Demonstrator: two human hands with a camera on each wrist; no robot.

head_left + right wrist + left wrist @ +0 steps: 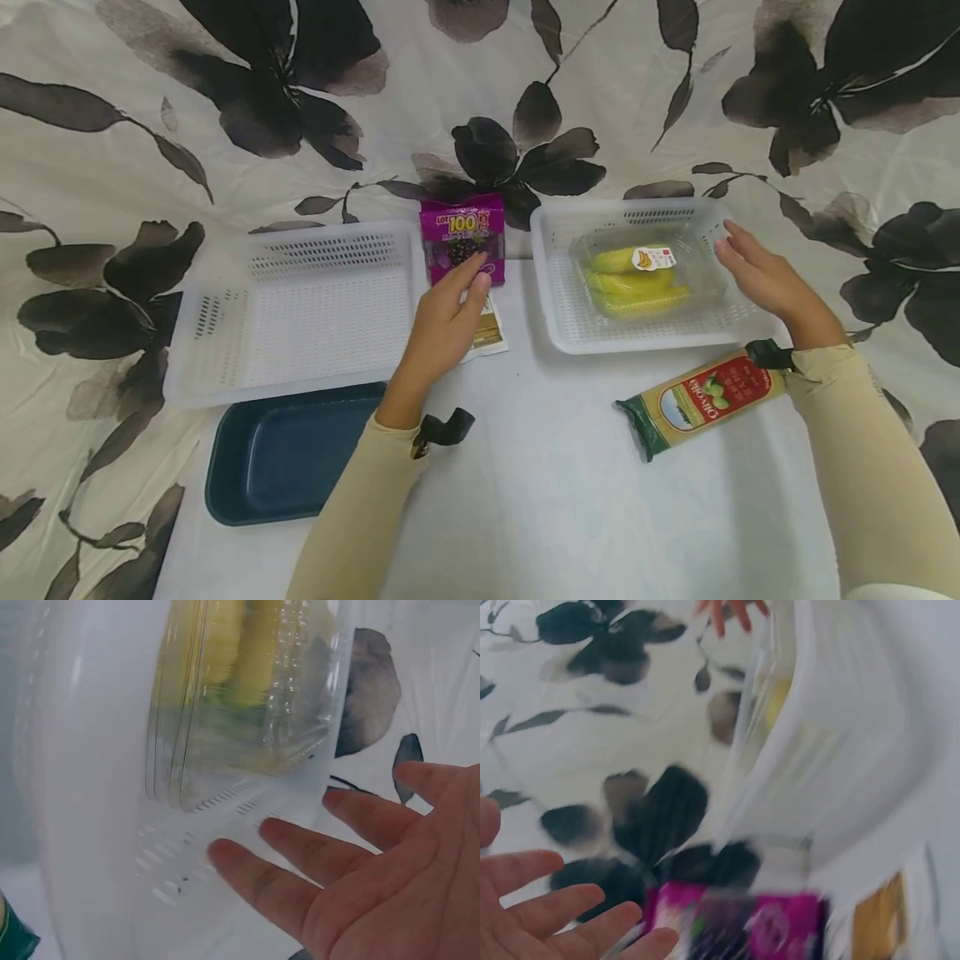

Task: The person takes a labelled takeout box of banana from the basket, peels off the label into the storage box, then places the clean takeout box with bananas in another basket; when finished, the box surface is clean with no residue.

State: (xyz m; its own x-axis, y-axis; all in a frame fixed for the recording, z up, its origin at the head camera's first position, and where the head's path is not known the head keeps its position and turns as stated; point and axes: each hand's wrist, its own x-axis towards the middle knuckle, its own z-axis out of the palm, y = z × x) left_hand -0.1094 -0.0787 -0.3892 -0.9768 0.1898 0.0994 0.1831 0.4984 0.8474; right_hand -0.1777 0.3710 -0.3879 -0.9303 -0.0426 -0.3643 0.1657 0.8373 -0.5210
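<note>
My left hand [447, 321], fingers extended and holding nothing, hovers over a purple candy bag [463, 237] marked LOT 100. In the left wrist view its spread fingers overlap the edge of that bag. Partly hidden under this hand is a white and brown packet [489, 327]. At the right end of a white basket [555, 329] is my right hand [776, 283], its fingers straight and spread beside the rim. Inside the basket sits a clear plastic box of bananas [633, 283] with a white label. The right wrist view shows the fingers apart from the box.
A second white basket [322, 333] stands at the left, a dark blue tray [300, 454] in front of it. An Olivoila pasta packet [701, 400] lies by my right forearm, partly covered by it. Flower-patterned cloth [637, 100] rises behind the white table.
</note>
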